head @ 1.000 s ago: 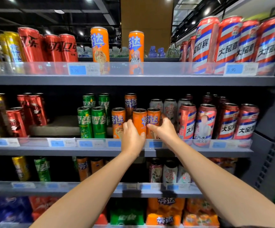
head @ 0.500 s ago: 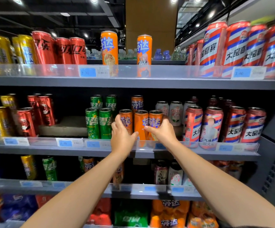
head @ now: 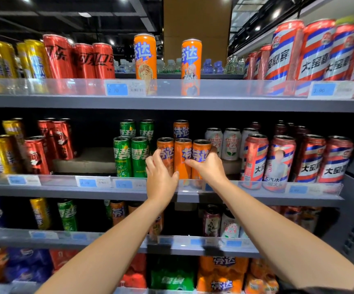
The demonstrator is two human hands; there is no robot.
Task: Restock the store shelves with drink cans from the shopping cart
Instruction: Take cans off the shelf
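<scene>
Both hands have slid leftward along the orange cans.
Right hand (head: 209, 166) clamps the upright right orange can (head: 201, 151); left hand (head: 160, 177), nearer, rests fingers apart on the left orange can (head: 165, 148).

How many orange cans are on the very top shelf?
2. One orange can stands left of the middle, the other right of it, with a gap between. None seem hidden.

Price tag (head: 116, 89): apparently "2.70"
</scene>
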